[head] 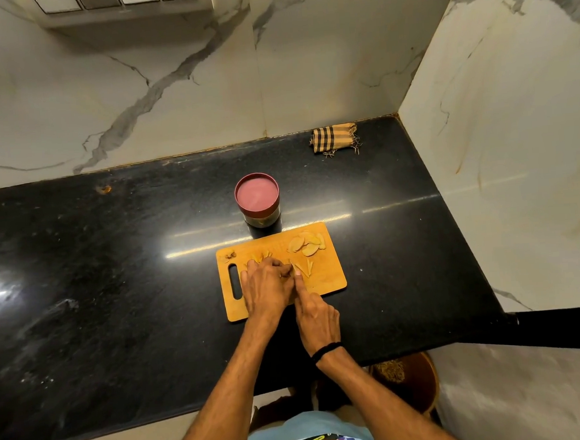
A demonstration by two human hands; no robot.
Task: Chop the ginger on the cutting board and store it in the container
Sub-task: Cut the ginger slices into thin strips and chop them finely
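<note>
Fingers [271, 263] of my L hand [267, 285] curl down, pinning thin ginger [304, 269] at ctr of board [329, 280], R hand [317, 317] clamped on knife [292, 267] w/ index out; I reckon it's light, stiff, slick, so pinch low nr the cut; container [257, 201] at 12 o'clock.

Head-worn wide camera looks forward and steeply down, cutting board [330, 280] centred

Matt wooden cutting board [323, 276] on a glossy black stone counter [113, 266]; fringed cloth [335, 139].
</note>
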